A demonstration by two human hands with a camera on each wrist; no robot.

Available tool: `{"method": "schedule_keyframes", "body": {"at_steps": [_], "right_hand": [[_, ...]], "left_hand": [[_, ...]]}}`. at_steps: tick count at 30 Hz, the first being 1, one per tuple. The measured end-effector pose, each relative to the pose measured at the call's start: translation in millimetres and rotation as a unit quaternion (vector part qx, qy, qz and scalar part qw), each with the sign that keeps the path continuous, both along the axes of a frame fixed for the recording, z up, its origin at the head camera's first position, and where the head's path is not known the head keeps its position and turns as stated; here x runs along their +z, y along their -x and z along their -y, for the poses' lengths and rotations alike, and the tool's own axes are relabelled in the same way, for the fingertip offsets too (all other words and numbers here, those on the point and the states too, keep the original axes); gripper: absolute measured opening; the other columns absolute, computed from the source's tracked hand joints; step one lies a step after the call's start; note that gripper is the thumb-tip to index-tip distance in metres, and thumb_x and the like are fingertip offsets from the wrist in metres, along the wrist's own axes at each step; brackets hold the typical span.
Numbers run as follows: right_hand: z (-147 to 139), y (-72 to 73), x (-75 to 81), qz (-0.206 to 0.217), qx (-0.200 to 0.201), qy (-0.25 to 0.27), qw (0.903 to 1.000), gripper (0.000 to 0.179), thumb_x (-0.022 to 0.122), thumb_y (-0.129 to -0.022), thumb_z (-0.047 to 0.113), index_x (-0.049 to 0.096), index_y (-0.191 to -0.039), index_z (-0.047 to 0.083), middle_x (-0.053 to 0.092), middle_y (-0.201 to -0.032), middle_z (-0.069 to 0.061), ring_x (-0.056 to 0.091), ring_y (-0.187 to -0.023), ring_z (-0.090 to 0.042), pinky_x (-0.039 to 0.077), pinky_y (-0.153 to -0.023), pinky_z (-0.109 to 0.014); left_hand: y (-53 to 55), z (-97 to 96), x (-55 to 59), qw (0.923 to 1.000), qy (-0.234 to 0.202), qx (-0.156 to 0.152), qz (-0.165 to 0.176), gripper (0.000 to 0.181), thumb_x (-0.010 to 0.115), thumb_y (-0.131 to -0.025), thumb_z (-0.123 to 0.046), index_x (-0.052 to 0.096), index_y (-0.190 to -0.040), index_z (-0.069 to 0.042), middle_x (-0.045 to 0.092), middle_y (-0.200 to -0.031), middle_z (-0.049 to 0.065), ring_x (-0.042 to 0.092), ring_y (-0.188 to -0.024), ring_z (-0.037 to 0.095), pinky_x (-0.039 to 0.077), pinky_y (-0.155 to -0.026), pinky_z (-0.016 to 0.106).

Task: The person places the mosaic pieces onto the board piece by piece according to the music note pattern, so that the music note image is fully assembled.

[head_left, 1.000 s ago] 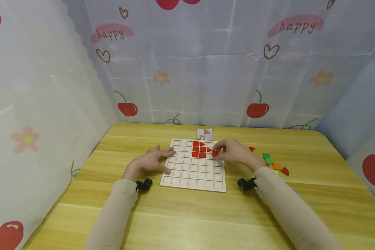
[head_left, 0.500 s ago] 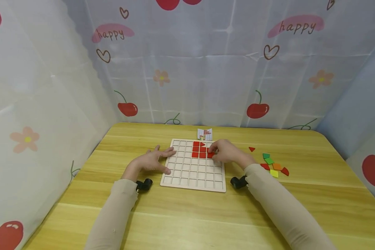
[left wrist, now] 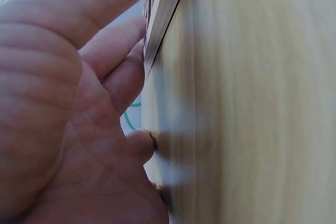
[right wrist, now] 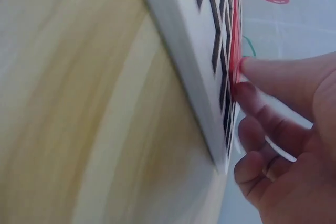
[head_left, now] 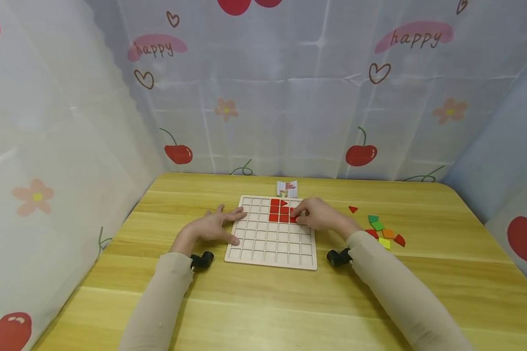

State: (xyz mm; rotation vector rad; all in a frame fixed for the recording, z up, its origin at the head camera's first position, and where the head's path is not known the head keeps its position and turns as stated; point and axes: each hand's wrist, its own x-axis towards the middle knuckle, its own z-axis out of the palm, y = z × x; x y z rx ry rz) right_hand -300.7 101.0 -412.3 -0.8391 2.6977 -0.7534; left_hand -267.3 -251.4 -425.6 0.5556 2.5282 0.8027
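Observation:
A pale wooden grid board [head_left: 270, 247] lies on the table, with several red square tiles [head_left: 274, 210] and a red triangle [head_left: 283, 203] set in its upper cells. My left hand [head_left: 211, 226] rests spread at the board's left edge, fingertips and thumb touching its rim. Over the upper right cells, my right hand [head_left: 318, 214] holds a red tile [head_left: 293, 220] with thumb and forefinger, down at a cell beside the other red squares. In the right wrist view, the fingertips of my right hand [right wrist: 286, 114] meet the red pieces; the held tile is partly hidden.
Right of the board lie a red triangle [head_left: 353, 209], a dark green piece [head_left: 373, 219], a green tile [head_left: 377, 225], an orange piece [head_left: 388, 234], a yellow square [head_left: 384, 243] and a red quarter-round [head_left: 399, 240]. A printed pattern card [head_left: 287, 188] stands behind the board.
My right hand has moved left and brought the red tile down into the row beside the other squares, its fingers still on it. The left hand stays at the board's edge.

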Motion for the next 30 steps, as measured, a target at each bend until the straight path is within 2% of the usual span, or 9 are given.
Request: {"method": "schedule_keyframes", "body": {"at_steps": [3, 8, 11, 15, 17, 22, 30], "right_hand": [[-9, -1.8, -0.9, -0.003, -0.011, 0.021, 0.9997, 0.022, 0.066, -0.1, 0.013, 0.079, -0.118, 0.012, 0.072, -0.124, -0.01, 0.059, -0.096, -0.02, 0.051, -0.082, -0.036], [-28, -3.0, 5.7, -0.016, -0.049, 0.027, 0.9983, 0.023, 0.067, -0.1, 0.012, 0.078, -0.119, 0.009, 0.075, -0.118, -0.009, 0.054, -0.082, -0.018, 0.046, -0.07, -0.03], [-45, -0.8, 9.4, -0.025, -0.075, 0.022, 0.9966, 0.023, 0.067, -0.099, 0.012, 0.077, -0.119, 0.006, 0.075, -0.113, -0.011, 0.058, -0.084, -0.021, 0.05, -0.074, -0.033], [-73, 3.2, 12.3, -0.042, -0.109, 0.017, 0.993, 0.024, 0.066, -0.099, 0.014, 0.076, -0.118, 0.002, 0.074, -0.112, -0.014, 0.064, -0.095, -0.027, 0.055, -0.087, -0.044], [-86, 5.8, 13.3, -0.049, -0.121, 0.014, 0.9914, 0.025, 0.064, -0.1, 0.013, 0.075, -0.118, 0.0, 0.074, -0.111, -0.015, 0.066, -0.096, -0.029, 0.055, -0.089, -0.048], [-113, 12.1, 13.9, -0.027, -0.148, 0.006, 0.9886, 0.026, 0.064, -0.1, 0.013, 0.072, -0.118, -0.004, 0.073, -0.105, -0.017, 0.067, -0.089, -0.027, 0.057, -0.082, -0.045], [-133, 12.5, 6.4, 0.024, -0.183, 0.01, 0.9828, 0.029, 0.069, -0.099, 0.02, 0.072, -0.117, -0.003, 0.07, -0.109, -0.019, 0.061, -0.094, -0.029, 0.054, -0.08, -0.037]], "left_hand": [[-1.3, -0.8, 0.4, 1.0, -0.003, 0.0, 0.004, 0.092, 0.083, -0.085, -0.044, 0.034, -0.162, -0.03, 0.015, -0.173, -0.011, -0.017, -0.159, 0.04, -0.015, -0.122, 0.069], [0.1, -0.8, -2.6, 1.0, -0.005, 0.002, 0.001, 0.093, 0.084, -0.083, -0.045, 0.035, -0.161, -0.03, 0.016, -0.173, -0.013, -0.016, -0.159, 0.04, -0.014, -0.123, 0.068], [0.6, -0.7, -3.9, 1.0, -0.005, 0.004, -0.002, 0.093, 0.084, -0.083, -0.046, 0.036, -0.161, -0.031, 0.016, -0.172, -0.013, -0.015, -0.159, 0.04, -0.014, -0.123, 0.068], [0.8, -0.8, -4.8, 1.0, -0.005, 0.003, -0.004, 0.092, 0.083, -0.083, -0.046, 0.035, -0.161, -0.033, 0.017, -0.172, -0.013, -0.015, -0.159, 0.04, -0.014, -0.123, 0.068], [0.7, -0.4, -4.8, 1.0, -0.007, 0.003, -0.005, 0.092, 0.083, -0.083, -0.046, 0.035, -0.161, -0.033, 0.017, -0.172, -0.013, -0.015, -0.159, 0.04, -0.014, -0.123, 0.068], [1.4, 0.2, -5.0, 1.0, -0.005, 0.001, -0.006, 0.093, 0.083, -0.083, -0.047, 0.036, -0.161, -0.032, 0.017, -0.172, -0.013, -0.015, -0.159, 0.04, -0.015, -0.123, 0.068], [0.5, -0.2, -4.9, 1.0, -0.006, 0.003, -0.005, 0.092, 0.084, -0.083, -0.046, 0.036, -0.161, -0.032, 0.018, -0.172, -0.014, -0.015, -0.159, 0.04, -0.015, -0.123, 0.068]]}}
